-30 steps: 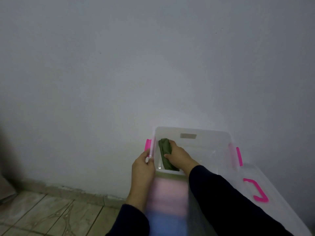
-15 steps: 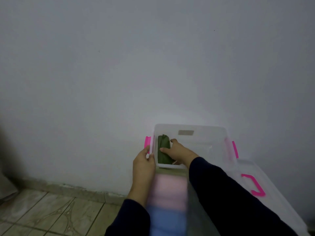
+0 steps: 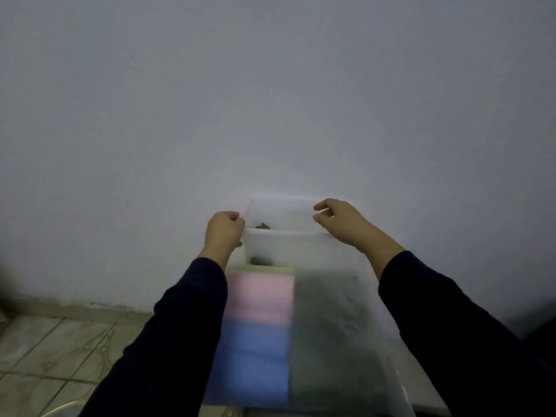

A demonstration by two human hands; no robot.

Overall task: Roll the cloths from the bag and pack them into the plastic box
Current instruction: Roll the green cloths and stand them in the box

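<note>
Floor: tiled floor (image 3: 45, 350) at 8 o'clock, below the wall (image 3: 270, 100).
Left hand: left hand (image 3: 224, 233) just left of centre, fingers curled round the near left corner of the plastic box (image 3: 301, 245), seemingly to steady it.
Cloth: green cloth (image 3: 262, 226) at 12 o'clock of that corner, down inside the box, mostly hidden by the cloudy wall; I judge it packed.
Stack: pink, blue and grey cloths (image 3: 258, 335) at 6 o'clock.
Right hand: right hand (image 3: 340, 222) above the rim at 1 o'clock, fingers loosely bent, parted from the thumb, gripping nothing.
</note>
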